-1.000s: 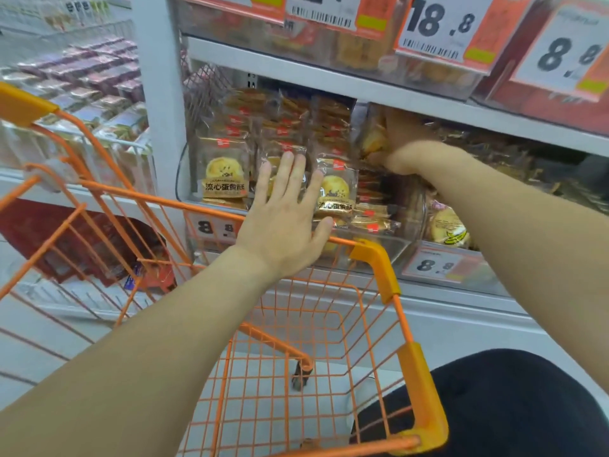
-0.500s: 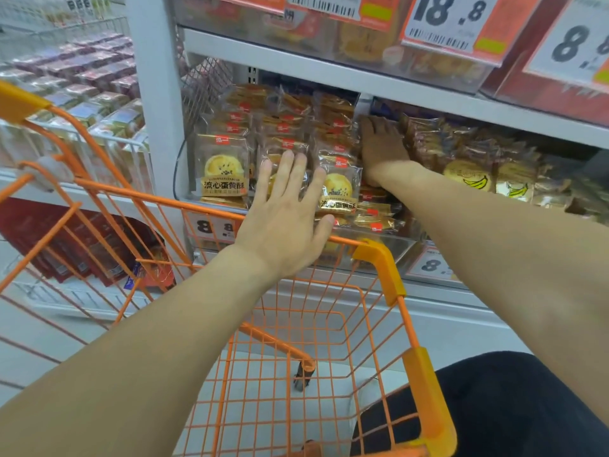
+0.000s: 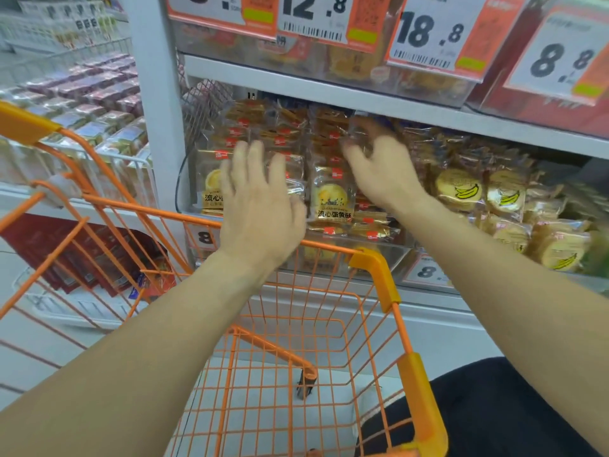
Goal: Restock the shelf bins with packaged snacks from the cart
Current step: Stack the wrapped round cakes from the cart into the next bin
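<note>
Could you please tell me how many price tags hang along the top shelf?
4: a cut-off tag far left, then 12.8, 18.8 and 8.8 rightward; more may lie outside the view.

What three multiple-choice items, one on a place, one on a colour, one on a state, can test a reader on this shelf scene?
1. Where are the banana packs?
A. right of the egg-yolk packs
B. in the cart
C. on the floor

2. What colour is the cart?
A. blue
B. orange
C. green

3. How is the left hand?
A. gripping the cart
B. curled in a fist
C. open, fingers straight

Key: 1 A, the banana packs fill the bin to the right; 2 B, its frame and wires are orange; 3 C, the fingers are spread before the packs and hold nothing.
</note>
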Tool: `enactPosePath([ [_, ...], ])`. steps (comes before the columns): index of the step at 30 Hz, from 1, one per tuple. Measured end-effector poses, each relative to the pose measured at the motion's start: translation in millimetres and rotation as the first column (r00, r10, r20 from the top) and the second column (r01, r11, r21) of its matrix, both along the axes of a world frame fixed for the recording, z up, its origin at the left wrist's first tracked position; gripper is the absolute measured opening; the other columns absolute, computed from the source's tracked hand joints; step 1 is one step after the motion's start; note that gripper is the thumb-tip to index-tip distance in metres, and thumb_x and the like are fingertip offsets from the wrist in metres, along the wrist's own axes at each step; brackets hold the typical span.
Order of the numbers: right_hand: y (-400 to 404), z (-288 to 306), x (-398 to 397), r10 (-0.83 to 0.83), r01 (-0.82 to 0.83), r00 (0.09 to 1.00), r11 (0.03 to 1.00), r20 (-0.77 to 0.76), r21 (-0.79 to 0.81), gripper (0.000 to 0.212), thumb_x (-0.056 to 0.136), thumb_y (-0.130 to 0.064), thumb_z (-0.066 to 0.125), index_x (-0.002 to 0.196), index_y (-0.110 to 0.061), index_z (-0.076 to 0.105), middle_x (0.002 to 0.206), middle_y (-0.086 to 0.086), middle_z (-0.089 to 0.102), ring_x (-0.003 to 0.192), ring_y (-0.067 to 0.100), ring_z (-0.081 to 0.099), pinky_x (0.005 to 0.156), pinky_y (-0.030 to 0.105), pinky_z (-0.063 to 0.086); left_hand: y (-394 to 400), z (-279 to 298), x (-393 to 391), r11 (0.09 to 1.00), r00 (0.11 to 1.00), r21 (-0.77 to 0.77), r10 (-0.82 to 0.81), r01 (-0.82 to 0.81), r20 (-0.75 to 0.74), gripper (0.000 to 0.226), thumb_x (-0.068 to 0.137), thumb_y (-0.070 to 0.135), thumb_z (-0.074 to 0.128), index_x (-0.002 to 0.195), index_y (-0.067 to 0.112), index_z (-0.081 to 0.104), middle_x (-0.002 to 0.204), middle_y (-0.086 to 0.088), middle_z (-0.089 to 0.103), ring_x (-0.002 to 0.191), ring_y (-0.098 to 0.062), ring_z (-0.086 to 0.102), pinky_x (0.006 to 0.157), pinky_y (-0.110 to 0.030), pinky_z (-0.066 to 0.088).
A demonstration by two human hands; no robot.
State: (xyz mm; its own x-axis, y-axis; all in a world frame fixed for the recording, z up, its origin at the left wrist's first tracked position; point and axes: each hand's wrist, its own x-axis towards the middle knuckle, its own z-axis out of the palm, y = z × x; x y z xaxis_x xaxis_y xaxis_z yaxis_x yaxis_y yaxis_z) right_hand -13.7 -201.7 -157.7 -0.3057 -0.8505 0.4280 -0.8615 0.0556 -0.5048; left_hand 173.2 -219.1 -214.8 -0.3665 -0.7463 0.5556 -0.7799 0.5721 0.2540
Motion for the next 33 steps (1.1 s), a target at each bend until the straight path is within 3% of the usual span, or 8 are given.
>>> enactPosePath([
  [3, 3, -26, 24, 0.155, -0.145, 0.987, 0.976, -0.050, 0.164, 0.063, 0.098, -0.059, 0.048, 0.154, -0.035, 0.032, 0.163, 0.010, 0.024, 0.148, 0.033, 0.029, 0.118, 0.039, 0.029, -9, -2, 8, 0.973, 0.987, 0.169, 0.156, -0.158, 0.026, 0.074, 0.095, 0.043, 0.040, 0.155, 0.006, 0.017, 0.161, -0.029, 0.005, 0.149, -0.046, 0.001, 0.120, -0.058, 0.008],
  [7, -8, -57, 36, 0.074, -0.064, 0.996, 0.983, -0.050, 0.174, 0.064, 0.099, -0.059, 0.044, 0.156, -0.038, 0.023, 0.167, 0.014, -0.006, 0.151, 0.044, -0.007, 0.123, 0.056, 0.014, -19, -11, 16, 0.960, 0.986, 0.240, 0.118, -0.143, 0.115, 0.075, 0.100, 0.052, 0.034, 0.158, 0.015, 0.005, 0.163, -0.023, -0.007, 0.149, -0.046, -0.008, 0.119, -0.059, 0.007],
  [11, -9, -55, 39, 0.061, -0.065, 0.998, 0.991, 0.036, 0.117, 0.070, 0.095, -0.060, 0.052, 0.155, -0.035, 0.026, 0.165, 0.015, 0.002, 0.152, 0.042, -0.001, 0.122, 0.057, 0.020, -29, -4, 24, 0.960, 0.988, 0.272, 0.021, -0.062, 0.150, 0.078, 0.099, 0.055, 0.037, 0.158, 0.017, 0.003, 0.164, -0.020, -0.004, 0.149, -0.045, -0.009, 0.119, -0.060, 0.005],
  [16, -12, -47, 31, -0.036, 0.004, 0.935, 0.996, 0.352, 0.092, 0.105, 0.077, -0.075, 0.064, 0.157, -0.032, 0.012, 0.166, 0.011, 0.009, 0.153, 0.036, 0.009, 0.122, 0.052, 0.024, -38, 9, 29, 0.983, 0.969, 0.169, 0.023, -0.066, 0.246, 0.086, 0.091, 0.060, 0.043, 0.155, 0.011, 0.014, 0.155, -0.028, 0.019, 0.145, -0.047, 0.011, 0.119, -0.058, 0.010],
  [20, -29, -46, 30, -0.048, 0.022, 0.874, 0.998, 0.483, 0.059, 0.084, 0.084, -0.068, 0.051, 0.155, -0.031, 0.025, 0.164, 0.007, 0.026, 0.144, 0.031, 0.038, 0.117, 0.046, 0.036, -43, 18, 9, 1.000, 0.988, -0.020, 0.003, 0.000, 0.154, 0.072, 0.091, 0.053, 0.033, 0.150, 0.013, 0.032, 0.147, -0.021, 0.036, 0.140, -0.043, 0.023, 0.118, -0.061, 0.008],
  [27, -36, -51, 30, -0.033, -0.032, 0.903, 0.989, 0.429, 0.143, 0.052, 0.102, -0.041, 0.035, 0.153, -0.027, 0.039, 0.161, 0.014, 0.031, 0.144, 0.034, 0.035, 0.113, 0.039, 0.035, -79, 7, -21, 0.999, 0.963, 0.028, -0.046, 0.040, 0.266, 0.062, 0.098, 0.050, 0.014, 0.150, 0.025, 0.038, 0.159, 0.000, 0.034, 0.147, -0.031, 0.023, 0.117, -0.060, 0.014],
  [31, -32, -32, 22, -0.038, -0.042, 0.901, 0.984, 0.432, 0.175, 0.044, 0.102, -0.045, 0.040, 0.126, -0.015, 0.061, 0.124, 0.014, 0.063, 0.119, 0.033, 0.057, 0.101, 0.041, 0.046, -81, 14, -19, 0.998, 0.960, 0.059, -0.048, 0.033, 0.276, 0.056, 0.101, 0.048, 0.016, 0.148, 0.026, 0.039, 0.158, 0.000, 0.034, 0.148, -0.028, 0.022, 0.116, -0.061, 0.016],
  [33, -35, -21, 14, -0.090, 0.074, 0.967, 0.995, 0.238, 0.073, 0.050, 0.102, -0.049, 0.040, 0.142, -0.020, 0.046, 0.149, 0.011, 0.045, 0.138, 0.032, 0.040, 0.115, 0.043, 0.033, -82, 25, -25, 1.000, 0.976, 0.016, -0.004, 0.000, 0.217, 0.054, 0.099, 0.048, 0.018, 0.138, 0.023, 0.047, 0.151, -0.005, 0.042, 0.144, -0.030, 0.030, 0.115, -0.061, 0.021],
])
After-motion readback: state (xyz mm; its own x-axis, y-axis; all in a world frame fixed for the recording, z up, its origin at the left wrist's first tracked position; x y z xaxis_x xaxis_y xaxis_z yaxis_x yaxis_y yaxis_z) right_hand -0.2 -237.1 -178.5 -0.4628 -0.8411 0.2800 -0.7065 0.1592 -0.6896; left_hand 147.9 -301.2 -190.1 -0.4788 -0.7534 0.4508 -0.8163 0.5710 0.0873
